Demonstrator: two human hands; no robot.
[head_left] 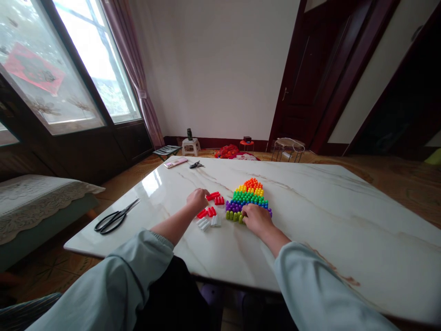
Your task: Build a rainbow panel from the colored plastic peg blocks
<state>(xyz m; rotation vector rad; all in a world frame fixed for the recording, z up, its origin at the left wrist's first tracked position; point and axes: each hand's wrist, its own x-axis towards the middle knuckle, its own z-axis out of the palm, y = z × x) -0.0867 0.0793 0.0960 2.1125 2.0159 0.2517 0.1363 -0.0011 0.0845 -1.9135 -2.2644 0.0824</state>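
Observation:
A block of rounded beads (248, 196) lies on the white marble-patterned table (344, 220), in bands of orange, yellow, green, blue and purple, with an olive row (234, 216) along its near edge. My right hand (257, 218) is closed at that near edge, fingertips on the olive beads and covering part of the row. To the left, my left hand (197, 199) has its fingers bent together beside a group of red bead strips (212, 196); what they hold, if anything, is hidden. More red strips (206, 212) and white strips (204, 224) lie near my left wrist.
Black-handled scissors (117, 217) lie at the table's left side. A pink phone (175, 162) and a small dark tool (196, 164) rest near the far left edge. Beyond the table stand a white stool (190, 146) and a round stool (288, 145).

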